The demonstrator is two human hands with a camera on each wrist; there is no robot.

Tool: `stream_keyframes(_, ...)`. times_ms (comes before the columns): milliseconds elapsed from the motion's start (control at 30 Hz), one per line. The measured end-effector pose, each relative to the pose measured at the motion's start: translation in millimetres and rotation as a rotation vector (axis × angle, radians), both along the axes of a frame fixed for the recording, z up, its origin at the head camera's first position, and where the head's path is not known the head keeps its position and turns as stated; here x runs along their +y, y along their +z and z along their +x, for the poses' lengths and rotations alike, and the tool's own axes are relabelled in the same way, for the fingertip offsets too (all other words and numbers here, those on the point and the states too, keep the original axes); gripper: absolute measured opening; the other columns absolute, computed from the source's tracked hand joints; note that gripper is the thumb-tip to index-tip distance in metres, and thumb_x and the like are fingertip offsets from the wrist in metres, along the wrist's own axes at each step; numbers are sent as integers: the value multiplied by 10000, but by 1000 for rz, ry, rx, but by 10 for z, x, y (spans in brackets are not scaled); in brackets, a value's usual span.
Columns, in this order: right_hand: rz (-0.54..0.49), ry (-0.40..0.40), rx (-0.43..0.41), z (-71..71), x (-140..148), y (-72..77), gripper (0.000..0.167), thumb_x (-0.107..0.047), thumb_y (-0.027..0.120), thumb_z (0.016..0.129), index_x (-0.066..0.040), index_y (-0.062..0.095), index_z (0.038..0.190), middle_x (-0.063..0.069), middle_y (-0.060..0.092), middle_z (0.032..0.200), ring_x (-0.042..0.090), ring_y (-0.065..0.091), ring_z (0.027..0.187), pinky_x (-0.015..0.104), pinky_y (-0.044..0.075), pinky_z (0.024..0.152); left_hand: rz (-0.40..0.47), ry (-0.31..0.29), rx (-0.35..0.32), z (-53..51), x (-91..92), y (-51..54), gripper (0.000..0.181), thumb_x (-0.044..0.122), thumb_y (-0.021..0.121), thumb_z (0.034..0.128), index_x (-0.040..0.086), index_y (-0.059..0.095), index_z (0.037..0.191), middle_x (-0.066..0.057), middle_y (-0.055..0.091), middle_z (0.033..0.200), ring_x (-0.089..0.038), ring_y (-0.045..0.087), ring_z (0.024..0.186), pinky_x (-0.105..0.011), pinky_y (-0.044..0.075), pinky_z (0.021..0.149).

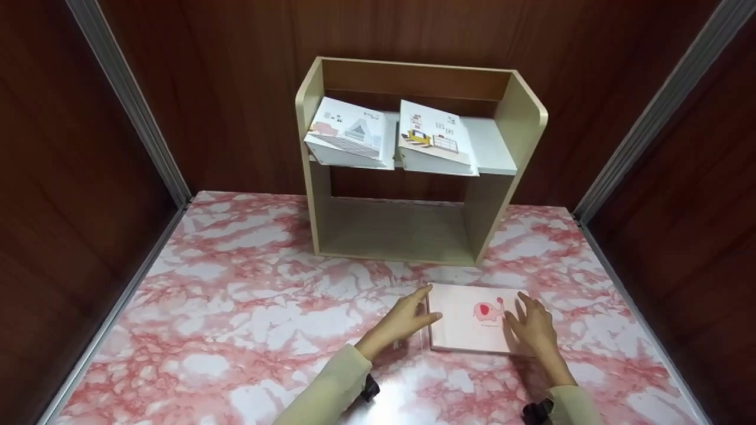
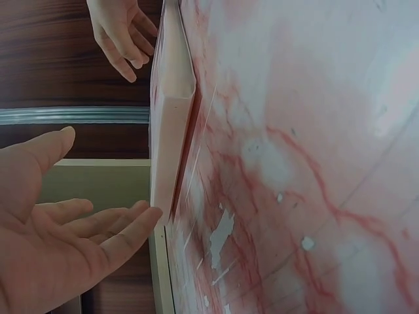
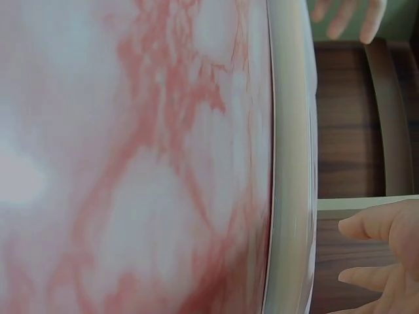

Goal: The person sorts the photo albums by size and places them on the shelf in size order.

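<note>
A pale pink book (image 1: 455,324) with a red elephant on its cover lies flat on the marbled table. At its left edge is my left hand (image 1: 407,317), thumb and fingers spread apart; the left wrist view shows the fingertips (image 2: 152,214) close to the book's corner, contact unclear. My right hand (image 1: 536,327) hovers by the right side of the cover, its fingers loosely bent. From the right wrist, this hand (image 3: 386,261) appears above the book's thick page edge (image 3: 292,163), pinching nothing.
A wooden two-tier shelf (image 1: 396,230) stands behind the book. Its upper tier bears two tilted white books, one on the left (image 1: 351,136) and another in the middle (image 1: 434,139). Dark wood panels (image 1: 679,195) enclose the pink-and-white table (image 1: 236,319).
</note>
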State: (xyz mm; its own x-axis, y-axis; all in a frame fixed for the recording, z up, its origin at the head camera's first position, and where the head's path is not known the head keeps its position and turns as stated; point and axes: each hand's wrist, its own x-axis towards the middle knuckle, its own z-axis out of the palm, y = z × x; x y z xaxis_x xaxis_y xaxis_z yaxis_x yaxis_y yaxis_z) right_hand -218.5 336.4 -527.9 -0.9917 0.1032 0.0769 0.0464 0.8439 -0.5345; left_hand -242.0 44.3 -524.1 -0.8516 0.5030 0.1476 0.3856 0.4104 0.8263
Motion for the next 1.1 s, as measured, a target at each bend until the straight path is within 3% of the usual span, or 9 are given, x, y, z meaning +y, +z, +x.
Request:
stream_keyframes(100, 10, 5, 5, -3, 4, -6, 584, -200, 559, 893, 69, 337, 1362, 442, 310, 1312, 630, 348, 1129, 672, 345, 893, -17, 6, 5, 3, 6, -3, 663, 326, 614, 887, 30, 344, 1416, -200, 632, 1032, -321, 580, 1072, -373, 476, 909)
stream_keyframes(200, 21, 19, 23, -6, 16, -24, 584, -181, 566, 885, 96, 345, 1350, 450, 365, 1262, 618, 411, 1073, 643, 375, 882, -29, 9, -14, 6, 11, -6, 672, 325, 623, 881, 21, 346, 1413, -157, 632, 916, -288, 598, 1002, -348, 482, 874)
stream_keyframes(333, 36, 25, 24, 3, 38, -33, 593, -184, 570, 886, 106, 344, 1351, 434, 409, 1236, 594, 450, 1042, 625, 398, 862, -45, 10, -35, 14, 23, -26, 686, 334, 630, 875, 10, 347, 1409, -183, 617, 1104, -246, 595, 947, -336, 481, 872)
stream_keyframes(533, 33, 24, -22, 13, 68, -3, 609, -222, 553, 900, 92, 321, 1367, 434, 409, 1220, 613, 452, 989, 639, 425, 783, -75, -15, -48, 28, 31, -59, 703, 346, 625, 878, -15, 336, 1408, -168, 636, 1051, -182, 572, 869, -316, 484, 855)
stream_keyframes(733, 35, 15, -69, 24, 110, 22, 616, -244, 535, 906, 72, 298, 1378, 434, 417, 1179, 611, 466, 938, 626, 438, 748, -82, -18, -84, 47, 33, -73, 704, 348, 630, 875, -17, 342, 1403, -220, 600, 1188, -283, 593, 1076, -340, 478, 922)
stream_keyframes(967, 19, 8, -60, 19, 154, 22, 604, -224, 537, 899, 101, 317, 1358, 433, 459, 1122, 584, 471, 985, 619, 404, 838, -87, -29, -122, 53, 35, -75, 713, 369, 615, 881, -7, 325, 1414, -229, 586, 1205, -307, 577, 1103, -377, 475, 929)
stream_keyframes(1100, -39, 14, -16, 8, 179, 14, 625, -177, 560, 884, 139, 298, 1354, 410, 513, 1022, 485, 537, 871, 574, 425, 823, -77, -34, -127, 60, 42, -77, 707, 374, 613, 881, 8, 331, 1416, -221, 582, 1211, -297, 582, 1092, -358, 480, 918)
